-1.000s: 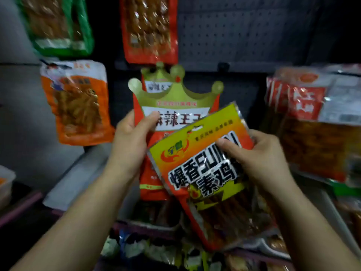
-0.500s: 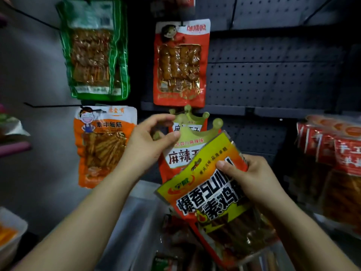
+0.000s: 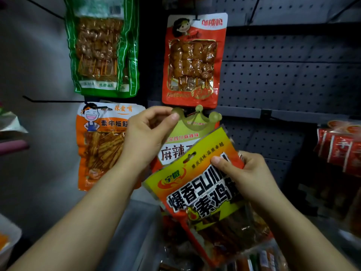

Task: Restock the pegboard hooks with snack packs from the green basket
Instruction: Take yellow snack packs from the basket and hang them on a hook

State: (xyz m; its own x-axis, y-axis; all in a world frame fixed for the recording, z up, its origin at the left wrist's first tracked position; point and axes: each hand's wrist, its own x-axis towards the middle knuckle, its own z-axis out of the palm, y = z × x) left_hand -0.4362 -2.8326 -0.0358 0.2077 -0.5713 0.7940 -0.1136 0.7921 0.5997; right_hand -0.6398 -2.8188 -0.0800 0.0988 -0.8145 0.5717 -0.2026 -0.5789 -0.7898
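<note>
My left hand pinches the left tip of a red snack pack with a gold crown-shaped top, holding it up against the dark pegboard just under a hanging red skewer pack. My right hand grips the upper right of a yellow and red pack with big black lettering, tilted and overlapping the crown pack's lower half. The hook behind the crown pack is hidden. The green basket is not in view.
A green skewer pack and an orange pack with a cartoon figure hang at the left. A bare black hook sticks out at the left. Red packs hang at the right edge. More packs lie in a bin below.
My left hand has slid from the crown pack's label up to its top left tip and lifted it toward the pegboard. The view has tilted upward. My right hand still holds the yellow pack.
</note>
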